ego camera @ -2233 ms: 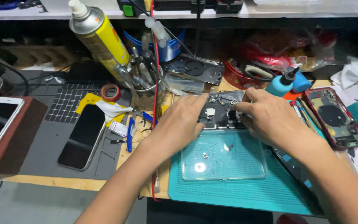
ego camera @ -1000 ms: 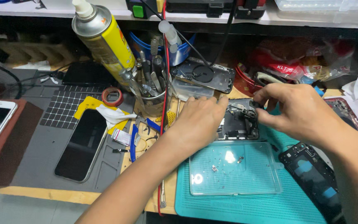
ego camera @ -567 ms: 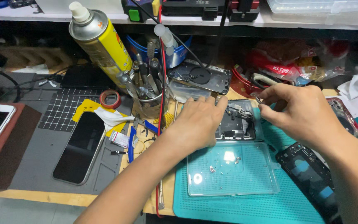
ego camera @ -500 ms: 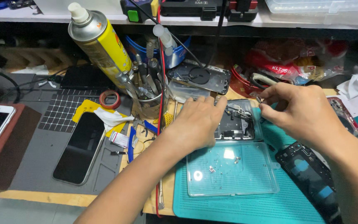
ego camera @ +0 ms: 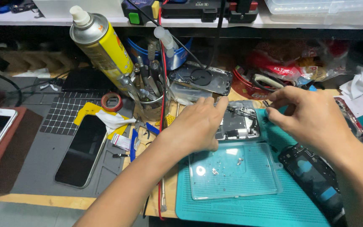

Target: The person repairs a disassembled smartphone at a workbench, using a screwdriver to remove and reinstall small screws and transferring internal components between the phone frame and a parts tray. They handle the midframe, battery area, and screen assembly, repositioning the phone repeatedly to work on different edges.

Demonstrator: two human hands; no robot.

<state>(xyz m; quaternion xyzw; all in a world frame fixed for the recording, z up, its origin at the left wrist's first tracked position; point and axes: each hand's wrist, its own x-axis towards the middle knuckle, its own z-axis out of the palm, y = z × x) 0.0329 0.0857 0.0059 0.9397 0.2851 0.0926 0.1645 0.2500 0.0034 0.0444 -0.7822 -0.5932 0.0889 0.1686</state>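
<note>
The left hand [ego camera: 194, 126] covers the near-left part of the opened phone chassis [ego camera: 241, 124]; the tiny part pinched by the right hand [ego camera: 305, 115] is unreadable.

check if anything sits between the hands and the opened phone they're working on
Nothing visible does. The left hand rests directly on the opened phone, and the right hand pinches at its upper right corner. The clear plastic tray lies just below, apart from both.
</note>
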